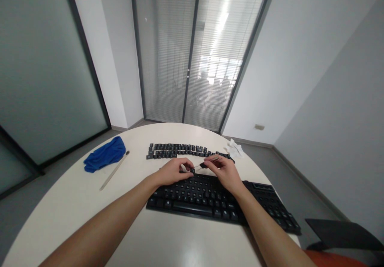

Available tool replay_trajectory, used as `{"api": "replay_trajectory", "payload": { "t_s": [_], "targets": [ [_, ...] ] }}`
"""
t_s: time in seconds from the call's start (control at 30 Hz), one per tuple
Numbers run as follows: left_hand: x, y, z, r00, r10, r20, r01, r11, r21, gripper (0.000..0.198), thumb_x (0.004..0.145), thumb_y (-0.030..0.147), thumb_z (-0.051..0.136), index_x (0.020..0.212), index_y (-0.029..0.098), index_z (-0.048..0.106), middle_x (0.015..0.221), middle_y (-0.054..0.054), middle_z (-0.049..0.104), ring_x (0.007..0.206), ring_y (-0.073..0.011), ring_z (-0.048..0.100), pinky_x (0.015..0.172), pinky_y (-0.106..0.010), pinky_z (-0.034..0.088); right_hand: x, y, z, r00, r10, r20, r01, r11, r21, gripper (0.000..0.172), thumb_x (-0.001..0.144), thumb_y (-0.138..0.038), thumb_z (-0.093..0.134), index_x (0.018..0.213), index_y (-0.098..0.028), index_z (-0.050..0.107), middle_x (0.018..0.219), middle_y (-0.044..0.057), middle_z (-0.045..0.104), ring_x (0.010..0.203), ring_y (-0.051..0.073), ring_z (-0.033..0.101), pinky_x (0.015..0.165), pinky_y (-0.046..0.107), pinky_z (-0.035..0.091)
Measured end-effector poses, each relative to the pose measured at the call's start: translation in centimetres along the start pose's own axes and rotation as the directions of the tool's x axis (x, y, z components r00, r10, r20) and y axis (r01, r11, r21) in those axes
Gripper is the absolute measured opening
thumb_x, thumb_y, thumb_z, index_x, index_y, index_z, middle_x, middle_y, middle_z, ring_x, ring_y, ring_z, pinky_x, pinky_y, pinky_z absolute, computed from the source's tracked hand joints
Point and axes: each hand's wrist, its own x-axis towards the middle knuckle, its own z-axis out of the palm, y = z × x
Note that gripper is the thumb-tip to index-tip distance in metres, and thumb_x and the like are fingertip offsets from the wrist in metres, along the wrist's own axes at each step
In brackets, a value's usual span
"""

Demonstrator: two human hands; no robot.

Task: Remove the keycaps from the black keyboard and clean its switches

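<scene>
A black keyboard (216, 203) lies on the round white table (75, 203) in front of me. My left hand (172, 171) rests on the keyboard's far edge, fingers curled in a pinch on a small dark keycap (192, 170). My right hand (223, 171) is closed on a thin tool with a dark tip (202, 165), which points left toward the left hand's fingers. Beyond the hands lie rows of loose black keycaps (180, 151).
A crumpled blue cloth (105, 154) lies at the table's left, with a thin light stick (114, 171) beside it. A white crumpled wipe (235, 147) sits at the far right. A dark chair (342, 231) stands at the lower right. Glass doors with blinds stand behind.
</scene>
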Motion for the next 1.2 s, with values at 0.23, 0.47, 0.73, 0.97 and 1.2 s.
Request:
{"api": "replay_trajectory", "payload": {
  "t_s": [0.23, 0.47, 0.73, 0.97, 1.2],
  "targets": [
    [0.3, 0.2, 0.1, 0.997, -0.078, -0.015, 0.076, 0.99, -0.116, 0.023, 0.078, 0.03, 0.072, 0.097, 0.017, 0.067, 0.091, -0.003, 0.069, 0.078, -0.0153, 0.063, 0.071, -0.027, 0.049, 0.1, 0.1, 0.0, 0.999, -0.033, -0.01, 0.033, 0.999, -0.001, 0.027, 0.084, -0.043, 0.07, 0.091, -0.017, 0.072, 0.084, 0.008, 0.076, 0.076, 0.022, 0.072, 0.073, 0.034, 0.055],
    [0.6, 0.1, 0.0, 0.997, -0.083, 0.0, 0.082, 0.975, -0.206, 0.023, 0.075, 0.023, 0.072, 0.096, 0.016, 0.067, 0.093, -0.004, 0.07, 0.079, -0.0154, 0.062, 0.073, -0.029, 0.049, 0.0, -0.3, 0.2, 1.0, -0.017, 0.02, 0.017, 1.0, 0.013, 0.024, 0.083, -0.041, 0.07, 0.09, -0.018, 0.073, 0.082, 0.007, 0.076, 0.076, 0.022, 0.072, 0.073, 0.034, 0.055],
    [0.4, 0.3, -0.1, 0.995, -0.075, 0.069, 0.092, 0.955, -0.283, 0.033, 0.072, 0.019, 0.075, 0.103, 0.015, 0.064, 0.099, -0.007, 0.072, 0.085, -0.0168, 0.066, 0.08, -0.034, 0.051, -0.2, -0.4, 0.3, 0.999, -0.001, 0.046, 0.002, 1.0, -0.009, 0.027, 0.084, -0.042, 0.07, 0.091, -0.017, 0.073, 0.083, 0.008, 0.076, 0.074, 0.021, 0.07, 0.071, 0.032, 0.054],
    [0.4, -0.1, 0.0, 0.987, -0.08, 0.137, 0.123, 0.931, -0.343, 0.033, 0.069, 0.012, 0.078, 0.1, 0.015, 0.065, 0.095, -0.007, 0.076, 0.09, -0.0195, 0.07, 0.089, -0.039, 0.051, -0.4, -1.2, 0.8, 0.997, -0.019, 0.074, 0.029, 0.99, -0.139, 0.021, 0.086, -0.038, 0.068, 0.085, -0.018, 0.074, 0.075, 0.004, 0.073, 0.065, 0.017, 0.065, 0.061, 0.026, 0.048],
    [0.5, 0.0, -0.1, 0.986, -0.007, 0.165, 0.063, 0.939, -0.339, 0.036, 0.072, 0.007, 0.073, 0.105, 0.015, 0.063, 0.099, -0.008, 0.074, 0.093, -0.018, 0.069, 0.089, -0.038, 0.05, -0.4, -0.8, 1.0, 0.996, -0.021, 0.087, 0.036, 0.985, -0.168, 0.022, 0.087, -0.039, 0.066, 0.087, -0.018, 0.074, 0.074, 0.003, 0.072, 0.064, 0.016, 0.063, 0.06, 0.026, 0.047]
  ]
}}
